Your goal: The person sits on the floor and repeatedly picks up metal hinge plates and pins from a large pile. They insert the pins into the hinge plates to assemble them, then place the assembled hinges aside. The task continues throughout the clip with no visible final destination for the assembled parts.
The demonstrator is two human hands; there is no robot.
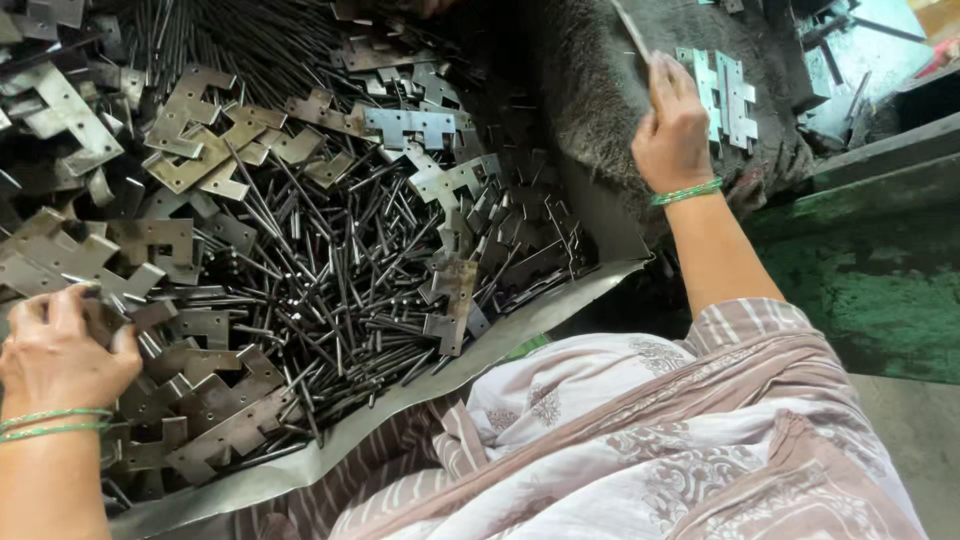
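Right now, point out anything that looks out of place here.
Nothing stands out. Hinge plates and pins lie jumbled on a metal sheet; the left hand rests among them, and the right hand holds a thin rod.

Hinge plates (190,250) and pins (330,270) are heaped together on a metal sheet (560,300), left of the lap. An assembled hinge (722,95) is laid on a cloth pad (600,90), right of and behind the heap, just beside the right hand (672,135). The left hand (60,355) is rested on the heap's near-left plates.
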